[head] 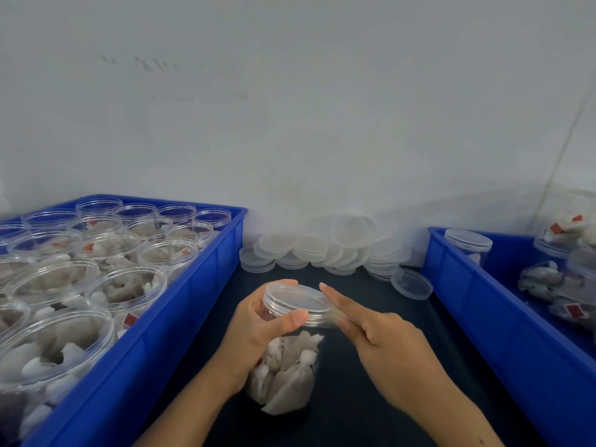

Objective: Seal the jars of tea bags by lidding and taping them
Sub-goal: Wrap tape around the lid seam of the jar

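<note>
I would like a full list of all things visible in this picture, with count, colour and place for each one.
jar in hand: one, clear, lid on, tea bags inside, centre
left crate: one, blue, left, holds many open jars of tea bags
open jars: many, clear, uncounted
right crate: one, blue, right, holds lidded jars
lidded jar: one clearly seen, clear, far corner of right crate
spare lids: a pile, clear, by the wall
table: one, dark
wall: white, behind
left hand: grips the jar
right hand: fingers straight, at the lid's edge
</note>
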Motion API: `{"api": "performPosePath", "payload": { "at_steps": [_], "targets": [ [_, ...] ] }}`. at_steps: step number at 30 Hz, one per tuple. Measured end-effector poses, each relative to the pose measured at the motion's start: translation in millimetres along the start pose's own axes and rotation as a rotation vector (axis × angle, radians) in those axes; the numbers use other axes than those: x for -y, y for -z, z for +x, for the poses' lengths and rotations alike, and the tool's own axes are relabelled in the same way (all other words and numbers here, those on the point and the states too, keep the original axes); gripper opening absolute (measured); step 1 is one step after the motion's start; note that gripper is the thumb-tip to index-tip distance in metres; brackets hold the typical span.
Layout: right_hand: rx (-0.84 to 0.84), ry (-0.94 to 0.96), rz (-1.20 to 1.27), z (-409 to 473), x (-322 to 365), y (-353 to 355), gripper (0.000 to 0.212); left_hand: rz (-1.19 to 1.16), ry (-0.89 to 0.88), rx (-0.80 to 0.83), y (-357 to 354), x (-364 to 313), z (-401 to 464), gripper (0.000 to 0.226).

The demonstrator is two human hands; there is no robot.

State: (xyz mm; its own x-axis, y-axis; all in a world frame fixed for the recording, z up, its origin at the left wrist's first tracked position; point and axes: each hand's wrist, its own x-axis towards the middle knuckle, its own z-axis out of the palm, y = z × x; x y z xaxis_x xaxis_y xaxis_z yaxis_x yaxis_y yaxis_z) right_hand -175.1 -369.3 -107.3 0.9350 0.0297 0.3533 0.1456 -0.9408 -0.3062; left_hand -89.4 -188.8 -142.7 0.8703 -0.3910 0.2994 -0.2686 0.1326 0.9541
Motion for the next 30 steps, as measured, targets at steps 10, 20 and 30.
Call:
{"api": "performPosePath", "payload": {
  "at_steps": [10, 20, 30],
  "targets": [
    [-0.102, 0.029, -0.079, 3.0, 2.6, -13.3, 0.047, -0.154, 0.035, 0.008, 2.9, 3.8, 2.5, 0.085],
    [-0.166, -0.08, -0.102, 1.2, 10.0, -19.7, 0.047, 0.119, -0.058, -0.156, -8.0, 3.2, -5.1, 0.039],
    [-0.105, -0.14, -0.052, -5.2, 28.1, -46.3, 0.065, 0.582, -0.104, -0.484, -37.0, 4.1, -21.8, 0.087]
  ]
}}
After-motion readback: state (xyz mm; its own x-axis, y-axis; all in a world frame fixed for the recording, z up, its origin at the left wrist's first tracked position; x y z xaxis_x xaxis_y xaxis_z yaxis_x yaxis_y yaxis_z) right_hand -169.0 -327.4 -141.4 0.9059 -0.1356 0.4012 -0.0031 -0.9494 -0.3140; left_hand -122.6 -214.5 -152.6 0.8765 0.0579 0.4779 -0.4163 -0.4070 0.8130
